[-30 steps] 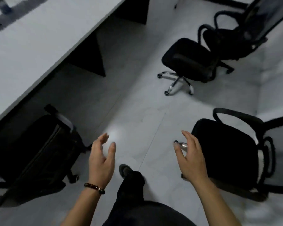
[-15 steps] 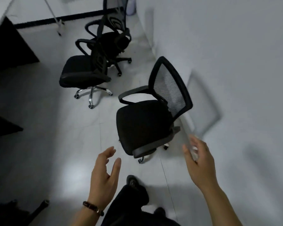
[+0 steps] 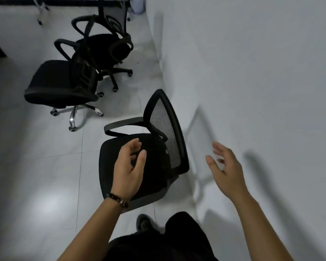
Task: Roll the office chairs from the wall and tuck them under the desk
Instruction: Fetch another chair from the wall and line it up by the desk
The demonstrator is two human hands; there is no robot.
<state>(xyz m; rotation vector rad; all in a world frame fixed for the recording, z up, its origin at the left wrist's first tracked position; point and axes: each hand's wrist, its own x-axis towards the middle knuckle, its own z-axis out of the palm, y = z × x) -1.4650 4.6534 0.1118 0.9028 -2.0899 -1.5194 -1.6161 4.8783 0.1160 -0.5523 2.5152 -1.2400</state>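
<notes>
Fingers point(image 3: 135, 146) loosely spread and holding nothing, the left hand point(image 3: 129, 170) hovers over the seat of the nearest chair point(image 3: 166, 132). The right hand point(image 3: 226, 170), equally empty, reaches along the wall point(image 3: 252, 72) side of its mesh back, which stands between the two hands. Three chairs in all: a second chair point(image 3: 55, 83) and a third chair point(image 3: 105, 46) stand farther off across the floor point(image 3: 36, 157).

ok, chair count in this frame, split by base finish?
Chrome base: 1, the middle chair
Black base: 1, the far chair
Base hidden from view: 1, the nearest chair
Total: 3
</notes>
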